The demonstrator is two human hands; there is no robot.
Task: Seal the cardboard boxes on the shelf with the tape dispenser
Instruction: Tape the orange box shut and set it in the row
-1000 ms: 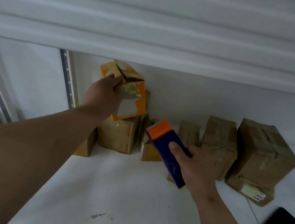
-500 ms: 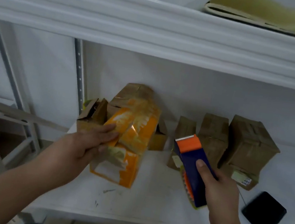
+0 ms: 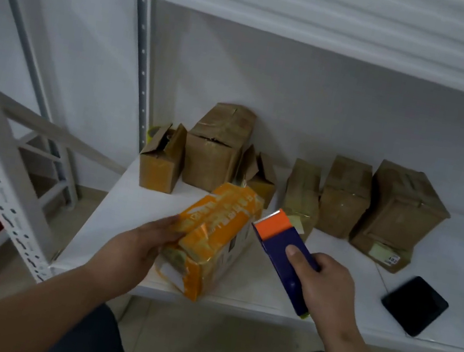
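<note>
— How many boxes on the shelf point(image 3: 112, 216)?

— Seven. Six brown boxes point(image 3: 217, 148) line the back edge; one orange box point(image 3: 214, 234) lies at the front edge.

— And the hands?

— The left hand point(image 3: 131, 248) grips the orange box's left side. The right hand point(image 3: 326, 282) has its fingers point(image 3: 293, 253) curled round the one dispenser point(image 3: 282, 253), just right of that box.

— Anything else?

— One black tablet point(image 3: 414, 304), near the front right.

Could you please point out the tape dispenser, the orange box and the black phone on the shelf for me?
Tape dispenser point(image 3: 278, 241), head view, on its blue body just below the orange end.
Orange box point(image 3: 216, 219), head view, on its orange top face.
Black phone point(image 3: 414, 304), head view, middle of its dark face.
</note>
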